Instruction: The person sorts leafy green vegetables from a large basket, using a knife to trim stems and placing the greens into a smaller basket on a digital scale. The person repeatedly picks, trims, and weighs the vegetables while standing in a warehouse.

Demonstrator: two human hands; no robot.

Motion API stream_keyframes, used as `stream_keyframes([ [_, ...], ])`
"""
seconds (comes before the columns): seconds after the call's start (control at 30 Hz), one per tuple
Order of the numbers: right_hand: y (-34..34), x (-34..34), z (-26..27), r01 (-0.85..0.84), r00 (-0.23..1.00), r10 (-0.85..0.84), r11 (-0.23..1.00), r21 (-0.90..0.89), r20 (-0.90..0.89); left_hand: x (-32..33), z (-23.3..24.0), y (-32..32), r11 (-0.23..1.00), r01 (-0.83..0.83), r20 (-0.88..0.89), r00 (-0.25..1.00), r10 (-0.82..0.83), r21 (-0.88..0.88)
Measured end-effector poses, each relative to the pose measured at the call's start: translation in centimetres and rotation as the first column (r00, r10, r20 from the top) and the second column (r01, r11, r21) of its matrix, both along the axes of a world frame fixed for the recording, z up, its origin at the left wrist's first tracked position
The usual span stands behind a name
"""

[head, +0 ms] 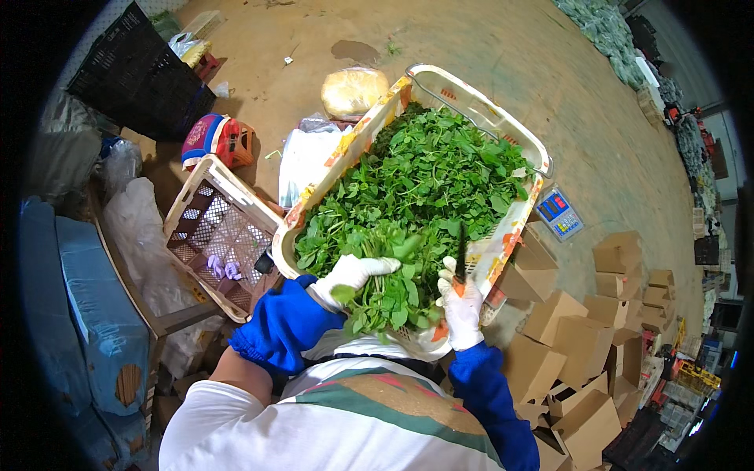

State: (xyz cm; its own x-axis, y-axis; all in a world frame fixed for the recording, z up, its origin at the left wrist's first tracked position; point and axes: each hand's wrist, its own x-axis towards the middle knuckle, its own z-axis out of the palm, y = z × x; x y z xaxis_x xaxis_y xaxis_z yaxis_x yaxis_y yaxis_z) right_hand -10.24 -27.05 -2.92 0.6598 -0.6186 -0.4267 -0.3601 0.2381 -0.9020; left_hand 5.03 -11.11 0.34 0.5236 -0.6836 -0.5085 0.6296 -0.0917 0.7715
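Note:
A long white plastic crate (533,197) full of leafy green stems (436,159) stands before me, its rim patched with orange and yellow tape. My left hand (353,277), in a white glove and blue sleeve cover, grips a bunch of leafy greens (392,297) over the crate's near end. To its right, my right hand (459,306), also gloved in white, holds a knife (461,253) with an orange handle and a dark blade pointing away from me. Some leaves in the bunch are blurred.
At left lies a mesh-bottomed crate (209,168) holding purple bands (224,268). A digital scale (558,213) and open cardboard boxes (580,341) are at right. Beyond the greens are a wrapped yellowish bundle (354,93), a small padded stool (206,138) and black stacked crates (141,76).

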Motion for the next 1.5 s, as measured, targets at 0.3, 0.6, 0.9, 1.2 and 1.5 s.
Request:
stream_keyframes([
  [0.3, 4.7, 2.1, 1.0, -0.255, 0.964, 0.246, 0.964, 0.078, 0.103, -3.0, -2.4, -3.0, 0.981, -0.154, -0.506, 0.86, 0.072, -0.121],
  [0.6, 0.9, 2.0, 3.8, -0.077, 0.997, 0.07, 0.937, 0.34, 0.032, -3.5, -2.4, -1.2, 0.966, -0.087, -0.545, 0.836, -0.061, -0.242],
  [0.9, -3.0, 2.3, 1.2, -0.181, 0.918, 0.227, 0.969, 0.168, -0.324, 4.4, -5.7, 7.2, 0.963, -0.258, -0.176, 0.954, 0.241, -0.076],
  [1.2, -3.1, -2.4, -5.8, -0.146, 0.988, 0.077, 0.737, 0.66, 0.132, 3.5, -6.0, 8.4, 0.983, -0.169, -0.127, 0.979, 0.16, -0.068],
  [1.5, 5.2, -1.0, 0.1, -0.277, 0.931, -0.151, 0.299, 0.913, 0.332, -0.2, -6.5, 2.4, 0.981, -0.023, -0.332, 0.942, -0.043, -0.192],
])
